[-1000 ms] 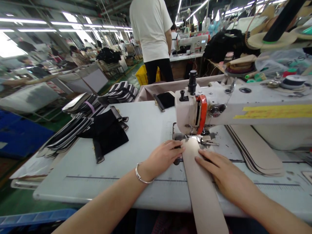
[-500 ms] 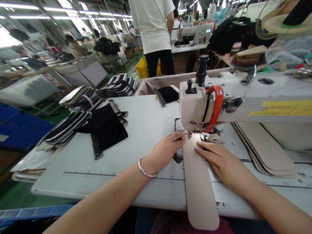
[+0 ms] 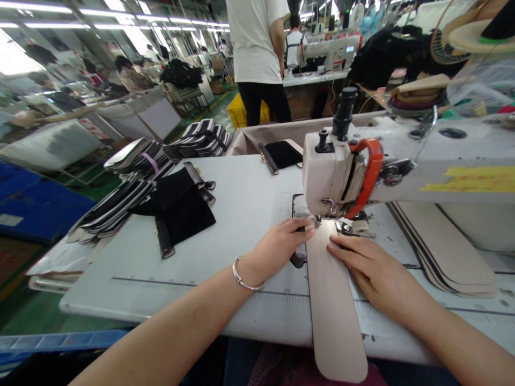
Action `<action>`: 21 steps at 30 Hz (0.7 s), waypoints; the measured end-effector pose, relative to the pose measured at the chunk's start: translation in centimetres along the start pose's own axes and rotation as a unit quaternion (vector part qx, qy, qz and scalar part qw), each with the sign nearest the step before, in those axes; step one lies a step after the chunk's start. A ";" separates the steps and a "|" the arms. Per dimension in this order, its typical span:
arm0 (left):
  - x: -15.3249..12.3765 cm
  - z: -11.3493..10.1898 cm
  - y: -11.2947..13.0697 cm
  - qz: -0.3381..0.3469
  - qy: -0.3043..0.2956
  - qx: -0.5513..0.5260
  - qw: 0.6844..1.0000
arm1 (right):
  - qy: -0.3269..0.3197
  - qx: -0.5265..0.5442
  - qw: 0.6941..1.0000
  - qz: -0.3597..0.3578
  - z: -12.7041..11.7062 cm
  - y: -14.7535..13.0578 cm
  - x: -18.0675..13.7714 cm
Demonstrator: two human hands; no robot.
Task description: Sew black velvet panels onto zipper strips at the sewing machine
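A long beige panel [image 3: 336,305] with a rounded near end lies under the head of the sewing machine [image 3: 326,177] and hangs over the table's front edge. At its left edge, close to the presser foot, my left hand [image 3: 281,244] rests with fingers stretched out, the tips touching the panel. My right hand [image 3: 372,265] lies flat on the panel's right side, fingers extended, just below a small metal fitting [image 3: 345,228]. Neither hand is wrapped round anything. The needle and the panel's far end are hidden by the machine head.
Stacked beige panels [image 3: 454,252] lie right, under the machine arm. Black pieces with dark end tabs [image 3: 185,206] lie left on the white table [image 3: 249,198], beside striped bundles [image 3: 112,206]. Another black piece [image 3: 284,155] lies behind. A person in a white shirt [image 3: 257,43] stands beyond.
The whole view has shifted slightly, so everything sits a little further right. Both hands and the panel keep nearly the same places relative to the machine.
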State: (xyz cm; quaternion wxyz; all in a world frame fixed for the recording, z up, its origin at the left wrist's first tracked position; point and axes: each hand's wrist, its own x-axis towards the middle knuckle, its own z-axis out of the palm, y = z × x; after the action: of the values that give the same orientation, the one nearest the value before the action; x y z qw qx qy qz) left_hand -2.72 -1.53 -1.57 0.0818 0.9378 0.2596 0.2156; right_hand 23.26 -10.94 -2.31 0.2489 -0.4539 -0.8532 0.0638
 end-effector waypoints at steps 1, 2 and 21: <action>0.0 0.0 0.0 -0.001 0.002 -0.007 1.000 | 0.002 0.002 1.000 -0.002 0.0 0.0 0.0; -0.1 0.0 0.0 -0.003 0.005 -0.012 1.000 | 0.005 0.004 1.000 -0.002 -0.1 0.0 0.0; -8.1 -13.2 -8.2 -0.386 0.037 0.255 0.886 | 0.093 -0.047 0.991 -0.087 3.5 3.9 -1.2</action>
State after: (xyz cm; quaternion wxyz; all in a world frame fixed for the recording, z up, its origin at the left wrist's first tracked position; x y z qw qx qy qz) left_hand -18.56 1.83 5.08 -0.0934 0.7436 0.6497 0.1276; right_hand 25.01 -9.20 -7.08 0.3104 -0.3927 -0.8647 -0.0410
